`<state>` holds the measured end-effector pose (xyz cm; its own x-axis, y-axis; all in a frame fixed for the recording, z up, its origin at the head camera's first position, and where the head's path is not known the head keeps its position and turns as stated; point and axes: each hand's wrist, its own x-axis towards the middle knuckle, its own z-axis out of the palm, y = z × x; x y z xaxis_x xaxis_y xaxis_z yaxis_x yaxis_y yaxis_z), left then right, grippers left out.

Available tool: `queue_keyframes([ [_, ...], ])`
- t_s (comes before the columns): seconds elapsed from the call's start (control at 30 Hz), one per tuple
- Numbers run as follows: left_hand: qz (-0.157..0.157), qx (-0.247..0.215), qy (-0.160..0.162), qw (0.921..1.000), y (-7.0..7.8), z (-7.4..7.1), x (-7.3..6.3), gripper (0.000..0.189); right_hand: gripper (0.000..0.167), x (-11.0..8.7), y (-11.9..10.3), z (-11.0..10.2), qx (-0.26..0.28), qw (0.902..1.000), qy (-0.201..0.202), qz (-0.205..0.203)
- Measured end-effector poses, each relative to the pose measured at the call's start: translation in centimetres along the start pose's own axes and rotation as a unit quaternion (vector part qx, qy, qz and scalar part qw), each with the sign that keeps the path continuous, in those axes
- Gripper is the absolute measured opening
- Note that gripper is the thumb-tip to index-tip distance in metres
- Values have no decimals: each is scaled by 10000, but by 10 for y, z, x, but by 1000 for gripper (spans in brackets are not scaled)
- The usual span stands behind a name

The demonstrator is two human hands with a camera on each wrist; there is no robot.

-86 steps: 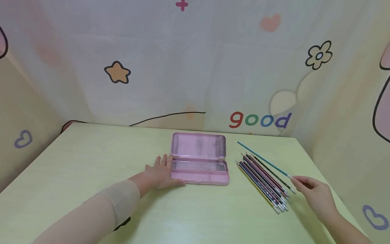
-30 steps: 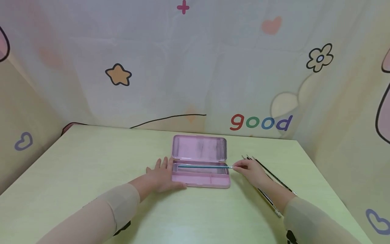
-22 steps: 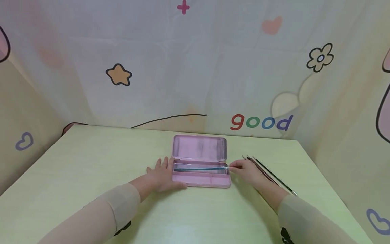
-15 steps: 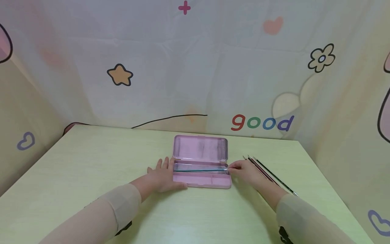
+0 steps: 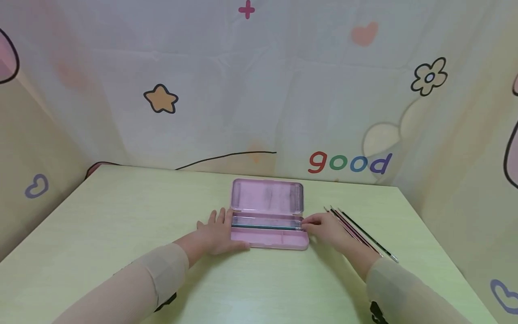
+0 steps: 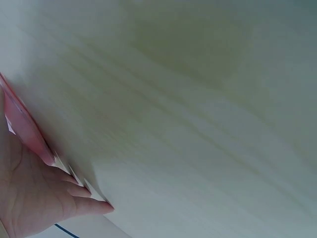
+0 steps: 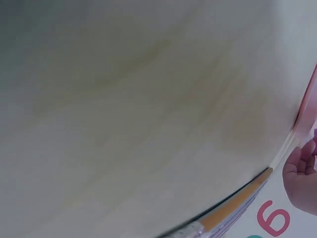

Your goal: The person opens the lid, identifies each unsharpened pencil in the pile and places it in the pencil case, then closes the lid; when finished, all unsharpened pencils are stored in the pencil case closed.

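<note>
A pink pencil case lies unfolded on the table, its lid leaning back. Along the front side of its rear compartment lies a blue pencil, white eraser end to the right. My right hand pinches at that eraser end, by the case's right edge. At the case's left edge my left hand rests with fingers spread and the thumb along the front corner. The left wrist view shows the palm against the pink side. Curled right fingers appear in the right wrist view.
Several loose pencils lie slanting on the table to the right, partly hidden under my right forearm. Their eraser ends show close up in the right wrist view. A printed cloth hangs behind the table.
My right hand has carried the blue pencil left from beside the bundle into the case's rear compartment and lowered it towards the divider. The left hand has stayed in place.
</note>
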<state>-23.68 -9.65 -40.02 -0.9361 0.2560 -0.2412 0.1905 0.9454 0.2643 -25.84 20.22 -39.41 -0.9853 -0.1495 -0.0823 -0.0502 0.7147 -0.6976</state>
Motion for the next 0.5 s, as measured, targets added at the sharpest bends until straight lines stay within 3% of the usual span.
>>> queue_keyframes([
  [0.23, -4, 44, -49, 10000, 2, -1, 0, 116, 32, -10, 2, -14, 469, 9980, 403, 106],
  [0.5, -42, -32, -49, 10000, 1, -1, 0, 116, 50, -28, 4, -35, 996, 9933, 458, 374],
])
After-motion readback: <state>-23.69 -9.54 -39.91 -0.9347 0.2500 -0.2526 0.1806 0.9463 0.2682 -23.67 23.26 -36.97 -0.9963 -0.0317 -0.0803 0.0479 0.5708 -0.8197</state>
